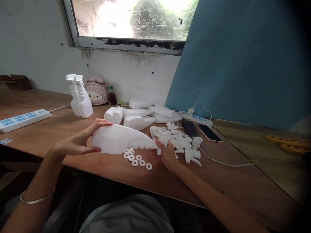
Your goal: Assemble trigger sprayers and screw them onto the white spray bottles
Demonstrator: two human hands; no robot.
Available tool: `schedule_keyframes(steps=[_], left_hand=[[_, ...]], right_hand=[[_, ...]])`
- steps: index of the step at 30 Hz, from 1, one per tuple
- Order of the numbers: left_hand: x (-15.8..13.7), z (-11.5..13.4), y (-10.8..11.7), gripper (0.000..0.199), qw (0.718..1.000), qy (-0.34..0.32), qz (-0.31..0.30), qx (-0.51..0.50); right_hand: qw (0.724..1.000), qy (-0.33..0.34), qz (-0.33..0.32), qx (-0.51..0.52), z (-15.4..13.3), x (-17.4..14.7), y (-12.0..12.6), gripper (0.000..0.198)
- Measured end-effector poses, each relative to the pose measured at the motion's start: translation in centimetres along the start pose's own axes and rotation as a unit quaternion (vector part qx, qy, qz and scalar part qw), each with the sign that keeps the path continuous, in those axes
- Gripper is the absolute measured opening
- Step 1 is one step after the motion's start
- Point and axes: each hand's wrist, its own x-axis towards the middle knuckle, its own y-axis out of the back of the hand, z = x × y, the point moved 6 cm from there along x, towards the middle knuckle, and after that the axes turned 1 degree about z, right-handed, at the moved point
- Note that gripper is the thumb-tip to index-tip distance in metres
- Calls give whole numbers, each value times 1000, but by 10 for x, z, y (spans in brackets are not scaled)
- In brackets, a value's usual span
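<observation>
A white plastic spray bottle [114, 137] lies on its side in the air above the table's front, its neck toward the right. My left hand [89, 137] grips it round the base, thumb below and fingers above. At the neck end, my right hand [167, 153] is closed on a white trigger sprayer head [161, 145]; whether its thread is engaged is hidden by the fingers. Below the bottle lie several flat white ring washers [138, 158]. Just beyond my right hand is a pile of loose white trigger sprayer heads [181, 142].
Several white bottles [138, 111] lie toward the wall. Two bottles with sprayers [81, 97] stand at left, beside a pink bag [97, 92] and a small dark bottle [112, 95]. A power strip [25, 119] lies far left; a phone [211, 133] and white cable [230, 165] lie right.
</observation>
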Motion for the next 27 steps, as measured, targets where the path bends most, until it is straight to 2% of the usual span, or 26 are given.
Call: schedule_keyframes(steps=[3, 5, 7, 9, 10, 13, 16, 20, 23, 27], left_hand=[[0, 3, 2, 65, 1000, -1, 4, 22], [3, 1, -2, 64, 998, 34, -1, 52], [8, -1, -7, 64, 989, 82, 33, 115], [15, 7, -12, 67, 969, 102, 103, 200], [19, 15, -18, 69, 960, 91, 125, 233], [32, 47, -47, 74, 953, 22, 125, 275], [39, 72, -76, 62, 948, -39, 98, 299], [41, 82, -96, 56, 942, -75, 82, 316], [40, 78, -90, 51, 946, -68, 116, 296], [31, 63, -57, 41, 942, 3, 213, 257]], right_hand=[[1000, -5, 9, 14, 0, -1, -1, 35], [1000, -5, 16, 13, 1, -2, -2, 34], [1000, -10, 15, 8, 4, -3, -4, 34], [1000, -16, 3, 5, 6, -6, -9, 35], [1000, -16, -7, 2, 6, -7, -11, 35], [999, -20, -43, -4, 9, -13, -19, 37], [993, -43, -112, -10, 14, -22, -29, 42], [977, -57, -206, -14, 18, -34, -41, 40], [964, -46, -260, 15, 11, -39, -48, 45], [955, -26, -294, 5, 2, -40, -49, 42]])
